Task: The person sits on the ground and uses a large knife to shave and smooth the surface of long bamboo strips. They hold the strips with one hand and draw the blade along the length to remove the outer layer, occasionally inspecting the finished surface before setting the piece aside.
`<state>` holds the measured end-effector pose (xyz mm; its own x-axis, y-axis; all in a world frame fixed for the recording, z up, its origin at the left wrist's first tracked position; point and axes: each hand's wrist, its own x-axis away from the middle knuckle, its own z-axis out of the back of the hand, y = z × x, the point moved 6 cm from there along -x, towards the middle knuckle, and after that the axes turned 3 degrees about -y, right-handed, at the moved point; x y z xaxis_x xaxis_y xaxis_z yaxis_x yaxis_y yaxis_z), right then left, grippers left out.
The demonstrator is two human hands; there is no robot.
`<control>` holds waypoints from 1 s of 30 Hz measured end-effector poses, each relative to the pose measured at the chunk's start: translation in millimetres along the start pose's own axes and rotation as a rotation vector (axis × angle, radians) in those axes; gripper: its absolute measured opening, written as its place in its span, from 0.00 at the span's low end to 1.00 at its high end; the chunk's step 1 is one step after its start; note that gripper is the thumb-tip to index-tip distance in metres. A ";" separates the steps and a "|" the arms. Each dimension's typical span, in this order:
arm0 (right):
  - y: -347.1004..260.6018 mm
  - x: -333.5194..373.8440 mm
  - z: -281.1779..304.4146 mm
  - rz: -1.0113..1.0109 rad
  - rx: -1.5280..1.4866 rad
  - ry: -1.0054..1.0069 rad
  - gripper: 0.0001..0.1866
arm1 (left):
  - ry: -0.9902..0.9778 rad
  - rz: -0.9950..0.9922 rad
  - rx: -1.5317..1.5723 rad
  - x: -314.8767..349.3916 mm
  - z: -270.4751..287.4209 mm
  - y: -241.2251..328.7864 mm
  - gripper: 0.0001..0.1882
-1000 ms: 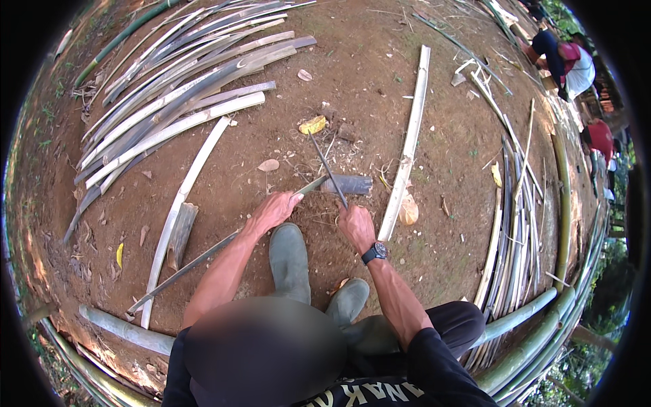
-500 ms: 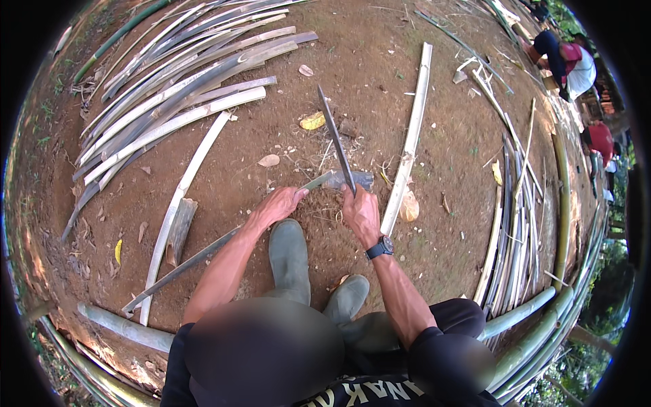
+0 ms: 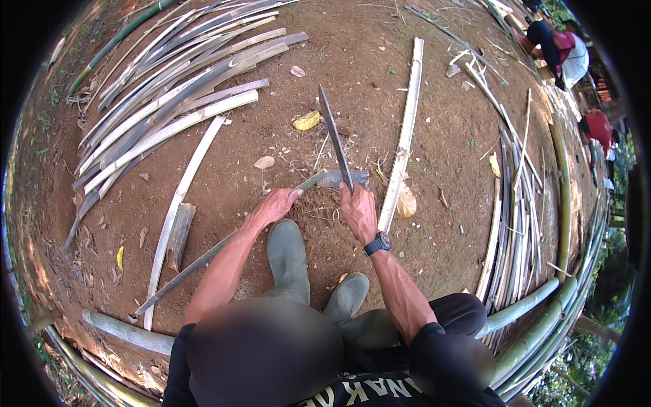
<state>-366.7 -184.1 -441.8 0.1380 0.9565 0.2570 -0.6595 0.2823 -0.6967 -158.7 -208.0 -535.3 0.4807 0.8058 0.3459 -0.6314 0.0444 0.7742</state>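
Observation:
My left hand (image 3: 277, 205) is closed around the end part of a long green-grey bamboo strip (image 3: 193, 268). The strip runs back under my left forearm toward the lower left, and its tip rests at a short grey bamboo piece (image 3: 349, 178) on the ground. In my right hand (image 3: 359, 207) is a machete (image 3: 333, 136), gripped by its handle, which the fingers hide. Its long dark blade points away from me and crosses over the short bamboo piece near the strip's tip. Whether blade and strip touch, I cannot tell. Thin shavings lie around there.
Many split bamboo strips (image 3: 196, 88) lie piled at the far left. A pale strip (image 3: 407, 129) lies right of the machete, another bundle (image 3: 512, 230) farther right. Bamboo poles (image 3: 125, 332) lie near me. My boots (image 3: 287, 261) stand close below my hands. Another person (image 3: 566, 54) crouches far right.
The view has shifted slightly, so the ground things sit a little farther left. Both hands keep their grips, and the blade and strip stay in nearly the same place.

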 end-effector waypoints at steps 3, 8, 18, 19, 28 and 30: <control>36.4 7.0 -21.0 0.007 0.124 -0.082 0.20 | -0.088 0.095 -0.036 -2.8 -2.9 -6.3 0.32; 45.0 11.3 -25.0 0.020 0.137 -0.133 0.19 | -0.105 0.082 -0.030 3.1 -4.2 -2.7 0.32; 58.7 12.1 -30.1 0.026 0.147 -0.139 0.20 | -0.098 0.107 -0.116 -1.0 -4.4 -3.0 0.31; 63.2 10.2 -33.6 0.007 0.135 -0.175 0.20 | -0.060 0.063 -0.092 -6.2 -0.6 -4.3 0.30; 33.3 1.0 -16.3 0.025 0.045 -0.054 0.21 | -0.043 0.056 -0.058 -2.4 -0.9 0.7 0.31; 53.7 6.1 -30.2 0.042 0.153 -0.135 0.21 | -0.051 0.070 -0.086 -1.8 0.4 0.4 0.31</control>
<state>-379.0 -160.9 -497.8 0.0141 0.9458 0.3243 -0.7683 0.2178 -0.6019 -159.5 -209.6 -535.4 0.4622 0.7779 0.4258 -0.7137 0.0414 0.6992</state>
